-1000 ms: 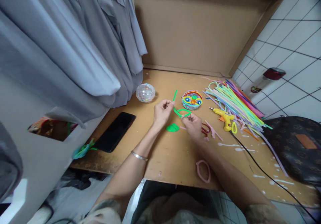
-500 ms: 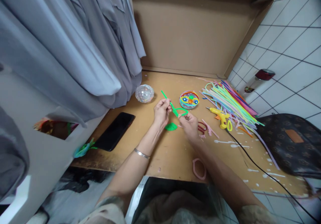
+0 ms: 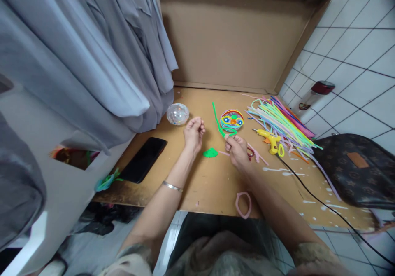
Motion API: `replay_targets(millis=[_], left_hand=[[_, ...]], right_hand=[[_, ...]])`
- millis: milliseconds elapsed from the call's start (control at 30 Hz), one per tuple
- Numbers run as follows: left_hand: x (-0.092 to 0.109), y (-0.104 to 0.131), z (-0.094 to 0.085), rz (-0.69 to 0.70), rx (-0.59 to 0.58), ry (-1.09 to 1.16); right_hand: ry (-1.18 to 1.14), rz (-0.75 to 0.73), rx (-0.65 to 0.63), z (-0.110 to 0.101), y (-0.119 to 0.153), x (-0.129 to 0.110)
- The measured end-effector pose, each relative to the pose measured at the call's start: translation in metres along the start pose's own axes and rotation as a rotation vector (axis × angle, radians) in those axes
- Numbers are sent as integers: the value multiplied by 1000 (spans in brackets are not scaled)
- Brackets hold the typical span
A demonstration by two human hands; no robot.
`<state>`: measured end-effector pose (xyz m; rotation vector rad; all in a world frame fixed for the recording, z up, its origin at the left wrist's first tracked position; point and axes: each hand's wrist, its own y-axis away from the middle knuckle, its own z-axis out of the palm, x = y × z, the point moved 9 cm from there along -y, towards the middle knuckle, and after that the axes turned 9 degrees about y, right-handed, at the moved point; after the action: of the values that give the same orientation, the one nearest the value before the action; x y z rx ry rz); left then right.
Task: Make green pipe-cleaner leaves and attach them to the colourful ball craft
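Note:
My right hand [image 3: 237, 148] pinches a bright green pipe cleaner [image 3: 222, 131], bent into a loop with a straight end pointing up and away. To its left, my left hand [image 3: 194, 134] is raised with its fingers curled closed, apart from the pipe cleaner, and nothing shows in it. A small green fan-shaped piece [image 3: 210, 153] lies on the table between my wrists. Just behind the loop sits a round ornament [image 3: 232, 120] with coloured pipe cleaners and two blue eye-like dots. A clear faceted bowl-like piece [image 3: 177, 114] stands behind my left hand.
Pipe cleaners [image 3: 280, 119] lie piled at the right, behind a yellow glue gun [image 3: 270, 140] with a black cord. Red-handled scissors [image 3: 250, 152] are partly hidden by my right hand. A phone [image 3: 143, 160], a pink loop [image 3: 243, 205] and a dark bag [image 3: 345, 171] also lie on the table.
My left hand has let go of the green pipe cleaner and drawn away to the left. In my right hand the straight end now points more upright, and the loop has shifted slightly right.

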<state>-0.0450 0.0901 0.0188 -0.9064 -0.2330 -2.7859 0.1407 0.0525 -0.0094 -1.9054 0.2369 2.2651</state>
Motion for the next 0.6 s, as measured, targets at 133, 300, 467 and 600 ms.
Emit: replay_targets(millis=[133,300,467,600], left_hand=[[-44,22,0,-50,-115,-240],[-63,36,7,-35,-277,-409],[-63,41,10,-42,-301,-407],[-62,38,7,-54,-259,-360]], right_hand=[[-36,18,-2,2,-2,1],[-16,10,-6,-4,-1,7],[61,-9,-15,-7,1,11],[146,-39,-77,-4,3,5]])
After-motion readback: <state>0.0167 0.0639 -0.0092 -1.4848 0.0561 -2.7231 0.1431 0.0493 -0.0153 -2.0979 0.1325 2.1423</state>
